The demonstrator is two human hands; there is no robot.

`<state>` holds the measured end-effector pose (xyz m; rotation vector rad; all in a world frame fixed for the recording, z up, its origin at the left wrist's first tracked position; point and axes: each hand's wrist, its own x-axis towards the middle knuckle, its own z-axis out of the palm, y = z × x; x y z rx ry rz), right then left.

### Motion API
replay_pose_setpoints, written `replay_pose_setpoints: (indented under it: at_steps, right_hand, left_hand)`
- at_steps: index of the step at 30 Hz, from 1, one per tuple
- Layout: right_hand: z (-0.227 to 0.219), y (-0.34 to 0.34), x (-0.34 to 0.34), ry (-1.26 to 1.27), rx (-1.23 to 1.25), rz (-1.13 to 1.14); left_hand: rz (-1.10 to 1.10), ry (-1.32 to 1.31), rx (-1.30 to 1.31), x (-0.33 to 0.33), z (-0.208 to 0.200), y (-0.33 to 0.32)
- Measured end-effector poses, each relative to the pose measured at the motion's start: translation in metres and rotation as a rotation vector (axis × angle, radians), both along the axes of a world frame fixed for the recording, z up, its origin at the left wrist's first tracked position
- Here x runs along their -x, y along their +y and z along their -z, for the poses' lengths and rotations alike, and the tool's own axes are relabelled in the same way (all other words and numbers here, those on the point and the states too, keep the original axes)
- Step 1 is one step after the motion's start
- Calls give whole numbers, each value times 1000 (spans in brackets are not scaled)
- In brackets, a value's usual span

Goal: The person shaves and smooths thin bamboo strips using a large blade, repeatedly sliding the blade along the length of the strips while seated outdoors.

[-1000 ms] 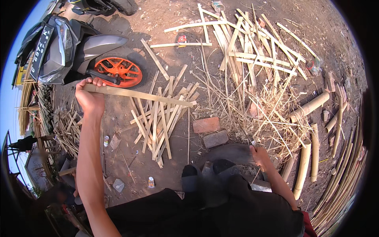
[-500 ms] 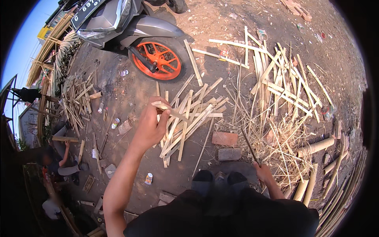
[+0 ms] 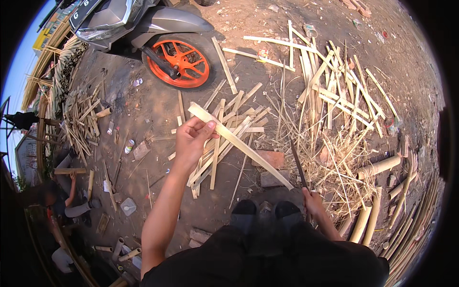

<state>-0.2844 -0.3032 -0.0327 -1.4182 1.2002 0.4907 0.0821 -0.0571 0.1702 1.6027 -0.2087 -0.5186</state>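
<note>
Bamboo strip (image 3: 248, 151), one, slanting above the ground (image 3: 153, 107), pinched near its upper end in the left hand (image 3: 190, 143) grip; knife (image 3: 299, 165), dark, one, clasped in the right hand (image 3: 314, 205) grip; hazard: loose pinching might let the strip twist, deflecting the knife toward the feet (image 3: 288, 209).

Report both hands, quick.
Left hand: closed, pinching a flat bamboo strip.
Right hand: closed, holding a long dark blade.

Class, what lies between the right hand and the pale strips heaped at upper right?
In the head view, a tangle of thin shavings lies between the right hand and the heaped strips, a reddish lump showing through.
</note>
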Motion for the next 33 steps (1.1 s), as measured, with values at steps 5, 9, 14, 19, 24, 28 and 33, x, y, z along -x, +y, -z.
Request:
replay_pose_setpoints:
  at_steps: [5,9,14,19,24,28,33]
  right_hand:
    - [-5,9,3,-1,-69,91]
    - [-14,11,-7,6,-59,112]
    - [-37,11,-27,-229,216,-65]
    - [-125,3,-106,-647,241,-167]
    - [-177,-13,-165,-693,437,-392]
    - [-179,-13,-180,-699,615,-509]
    - [-170,-17,-179,-776,803,-586]
  left_hand:
    - [11,-21,136,-2,23,6]
    - [53,-138,98,-3,11,-3]
    - [127,-232,135,5,1,-21]
    - [265,-111,-67,12,4,-42]
    - [295,-75,-320,43,16,-64]
    - [345,98,-286,59,16,-75]
    - [416,353,-129,68,2,-82]
